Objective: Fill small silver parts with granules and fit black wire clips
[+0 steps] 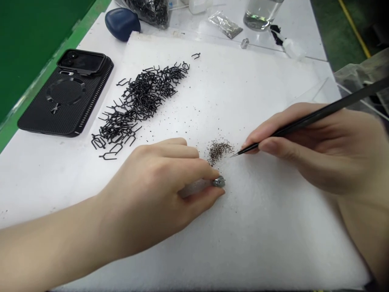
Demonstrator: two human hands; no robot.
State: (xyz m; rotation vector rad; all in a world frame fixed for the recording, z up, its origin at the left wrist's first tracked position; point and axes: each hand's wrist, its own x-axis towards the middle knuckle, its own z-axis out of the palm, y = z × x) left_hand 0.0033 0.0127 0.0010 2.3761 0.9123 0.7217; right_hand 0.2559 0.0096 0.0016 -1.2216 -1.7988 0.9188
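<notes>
My left hand (154, 182) pinches a small grey metal part (219, 181) between thumb and forefinger, low over the white sheet. A hole shows in the face of the part that points toward the right. My right hand (316, 150) grips slim black tweezers (291, 129) like a pen, closed around their shaft. Their fine metal tips point left and down, just right of a little heap of tiny brown and dark grains (219, 151). The metal part sits just below that heap. Some grains lie scattered around it.
Many forked black pieces (146, 93) form a pile at the left. Beside them lies a black phone (60, 93). Toward the back are a dark blue rounded object (122, 24), a clear bag (225, 24), another small metal part (244, 43) and a glass of liquid (261, 15).
</notes>
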